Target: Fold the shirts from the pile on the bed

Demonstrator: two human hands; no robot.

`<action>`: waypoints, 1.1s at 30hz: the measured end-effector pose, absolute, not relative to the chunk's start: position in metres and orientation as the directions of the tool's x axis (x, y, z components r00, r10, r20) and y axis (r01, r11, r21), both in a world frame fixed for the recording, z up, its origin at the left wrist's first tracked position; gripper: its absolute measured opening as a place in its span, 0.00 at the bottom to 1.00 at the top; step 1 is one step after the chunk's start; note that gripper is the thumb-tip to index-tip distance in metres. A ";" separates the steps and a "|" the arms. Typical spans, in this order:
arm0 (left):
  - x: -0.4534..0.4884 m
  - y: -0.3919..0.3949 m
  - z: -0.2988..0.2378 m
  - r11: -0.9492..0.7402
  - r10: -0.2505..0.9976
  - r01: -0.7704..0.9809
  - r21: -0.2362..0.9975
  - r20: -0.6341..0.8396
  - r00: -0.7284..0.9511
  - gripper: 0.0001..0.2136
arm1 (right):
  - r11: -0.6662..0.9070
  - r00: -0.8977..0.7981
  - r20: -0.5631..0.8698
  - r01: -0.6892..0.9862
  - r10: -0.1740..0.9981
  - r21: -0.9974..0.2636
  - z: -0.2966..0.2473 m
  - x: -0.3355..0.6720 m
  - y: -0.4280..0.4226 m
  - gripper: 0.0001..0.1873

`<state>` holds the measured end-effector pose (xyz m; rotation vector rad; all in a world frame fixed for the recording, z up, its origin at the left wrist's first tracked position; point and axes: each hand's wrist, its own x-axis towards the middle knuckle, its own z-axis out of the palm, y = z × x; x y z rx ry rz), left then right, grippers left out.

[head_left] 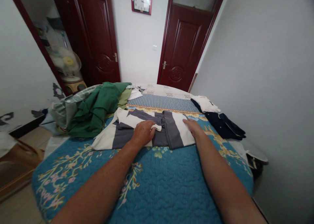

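A shirt with wide grey and white stripes (142, 140) lies partly folded on the blue quilt (169, 181), its right part turned over inward. My left hand (144, 132) is closed on the shirt near its middle, at the end of a sleeve (130, 120); some of its fingertips are hidden. At the folded right edge, my right hand (193, 127) holds the cloth, thumb on top and the other fingers mostly out of sight.
Left of the shirt is a heap of clothes with a green garment (98, 108) on top. Dark navy folded clothes (225, 126) and a white garment (206, 104) lie at the right edge, near the wall. A striped mat (162, 102) crosses the far end.
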<state>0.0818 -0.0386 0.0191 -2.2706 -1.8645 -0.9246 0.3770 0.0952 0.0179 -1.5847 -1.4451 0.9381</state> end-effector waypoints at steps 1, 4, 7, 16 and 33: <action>0.078 -0.038 0.021 -0.236 0.873 0.915 0.328 0.484 0.052 0.13 | -0.048 0.094 -0.007 0.439 0.996 -0.897 0.016 0.377 0.096 0.18; 0.067 -0.037 0.024 -0.166 0.875 0.923 0.346 0.484 -0.024 0.13 | -0.030 0.140 0.050 0.517 0.989 -0.856 0.010 0.385 0.100 0.23; 0.061 -0.036 0.024 -0.140 0.872 0.925 0.354 0.486 -0.054 0.13 | 0.001 0.160 0.115 0.580 0.980 -0.815 0.007 0.402 0.105 0.27; 0.040 -0.032 0.027 -0.090 0.821 0.921 0.379 0.551 -0.147 0.15 | -0.105 0.308 0.161 0.693 0.938 -0.714 0.012 0.489 0.111 0.27; -0.060 -0.010 0.000 0.280 0.834 0.741 0.611 0.228 -0.503 0.19 | 0.068 0.075 0.228 0.823 0.971 -0.564 0.128 0.418 0.087 0.23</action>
